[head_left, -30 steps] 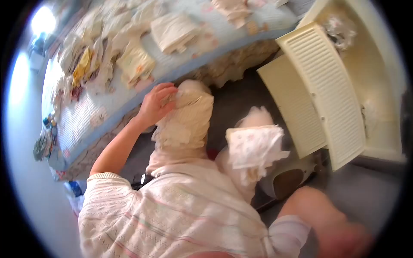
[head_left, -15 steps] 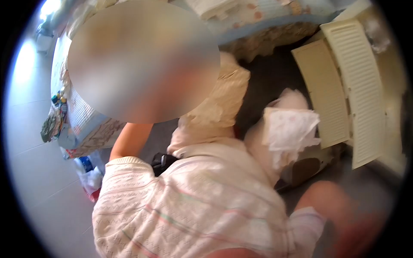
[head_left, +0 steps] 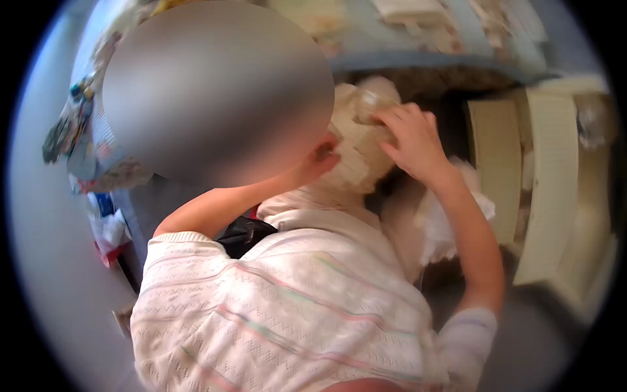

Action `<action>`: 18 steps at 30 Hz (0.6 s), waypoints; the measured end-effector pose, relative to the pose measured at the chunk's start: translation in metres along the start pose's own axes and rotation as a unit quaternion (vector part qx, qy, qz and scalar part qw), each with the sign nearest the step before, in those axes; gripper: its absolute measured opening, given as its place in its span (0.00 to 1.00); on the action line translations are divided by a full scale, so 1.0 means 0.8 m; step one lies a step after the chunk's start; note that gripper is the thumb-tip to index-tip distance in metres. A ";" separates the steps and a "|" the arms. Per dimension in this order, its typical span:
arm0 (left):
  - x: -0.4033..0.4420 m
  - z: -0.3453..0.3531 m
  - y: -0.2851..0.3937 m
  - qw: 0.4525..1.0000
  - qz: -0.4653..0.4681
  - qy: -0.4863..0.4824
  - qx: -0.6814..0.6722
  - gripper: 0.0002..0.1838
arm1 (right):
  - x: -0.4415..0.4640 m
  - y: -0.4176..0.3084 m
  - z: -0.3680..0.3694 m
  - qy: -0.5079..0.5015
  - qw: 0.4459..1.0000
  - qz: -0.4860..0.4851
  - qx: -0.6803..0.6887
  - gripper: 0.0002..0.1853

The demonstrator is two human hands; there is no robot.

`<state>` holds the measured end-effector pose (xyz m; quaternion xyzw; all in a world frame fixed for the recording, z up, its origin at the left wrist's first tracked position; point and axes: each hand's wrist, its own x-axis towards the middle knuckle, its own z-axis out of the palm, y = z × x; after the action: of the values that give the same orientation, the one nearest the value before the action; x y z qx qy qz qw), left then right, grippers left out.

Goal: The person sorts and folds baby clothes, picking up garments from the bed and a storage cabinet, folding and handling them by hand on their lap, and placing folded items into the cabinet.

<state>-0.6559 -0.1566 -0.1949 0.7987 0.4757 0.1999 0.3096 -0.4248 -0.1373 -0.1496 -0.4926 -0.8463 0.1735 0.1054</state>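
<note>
Beige cloth point(head_left: 356, 157) lies bunched over my lap, with a small shiny, clear-looking item point(head_left: 369, 104) on its upper part. My right hand point(head_left: 415, 140) reaches over the cloth from the right, fingers bent and thumb apart. Its fingertips are at the edge of the shiny item, and I cannot tell whether they grip it. My left hand point(head_left: 320, 160) is at the cloth's left side, its visible fingers curled. A large blurred oval hides much of that hand and whatever it may hold. White cloth point(head_left: 447, 225) rests over my right leg.
Cream ribbed panels point(head_left: 552, 183) stand at the right. A bed-like surface with a pale blue edge point(head_left: 424, 60) and folded cloth point(head_left: 411, 12) is ahead. A black bag point(head_left: 245, 235) sits by my waist. Bags and bundles point(head_left: 111, 228) are on the left.
My right hand has come up from the lower right onto the beige cloth. My left hand now shows beside the oval. The white cloth on my leg has shifted in view.
</note>
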 end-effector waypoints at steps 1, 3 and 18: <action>0.002 -0.013 -0.013 0.999 -0.003 0.027 0.019 0.13 | 0.018 -0.001 0.001 0.015 1.000 -0.001 -0.013 0.23; 0.006 -0.023 -0.011 0.987 0.110 0.102 0.054 0.15 | 0.032 0.011 0.006 0.050 0.999 0.009 -0.018 0.27; 0.009 0.019 -0.032 0.986 0.154 0.033 -0.059 0.29 | -0.052 -0.009 0.071 0.029 0.570 0.359 0.739 0.28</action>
<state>-0.6593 -0.1457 -0.2230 0.8358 0.3441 0.2994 0.3056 -0.4295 -0.1876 -0.1993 -0.5115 -0.1746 0.7475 0.3861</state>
